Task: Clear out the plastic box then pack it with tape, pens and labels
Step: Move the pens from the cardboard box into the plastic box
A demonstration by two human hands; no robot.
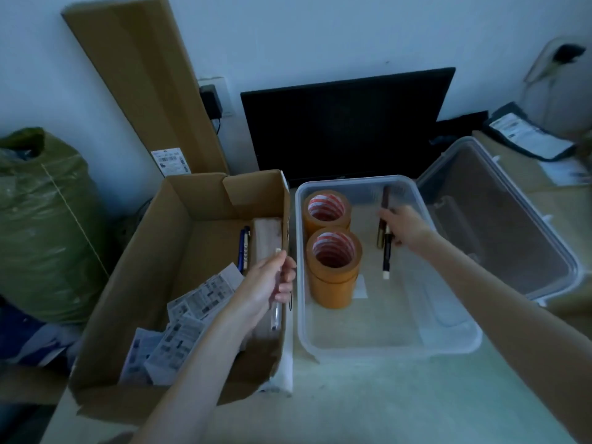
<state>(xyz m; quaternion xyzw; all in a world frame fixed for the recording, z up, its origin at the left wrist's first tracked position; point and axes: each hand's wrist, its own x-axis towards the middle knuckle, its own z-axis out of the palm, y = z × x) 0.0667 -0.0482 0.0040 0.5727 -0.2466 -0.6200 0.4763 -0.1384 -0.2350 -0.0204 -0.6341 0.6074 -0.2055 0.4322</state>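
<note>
- Dim pale worktop (384, 395) against a white wall.
- Right hand (405, 227) pinches dark pens (387, 251) inside the plastic box (448, 342), near its far edge.
- Left hand (272, 285) grips a clear pen (275, 310) over the cardboard box (179, 225).
- Pens look light, stiff, slippery; hold mid-barrel.
- Tape rolls (333, 261) stand along the plastic box's left wall.

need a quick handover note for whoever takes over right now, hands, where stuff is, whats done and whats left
Left hand: holds a clear pen over the cardboard box edge.
Right hand: inside the plastic box, holding dark pens.
Done: plastic box looks cleared; tape rolls stand stacked at its left side.
Left: set down both hands' pens, then move the blue pen and labels from the cardboard box. The lid lies to the right.
</note>
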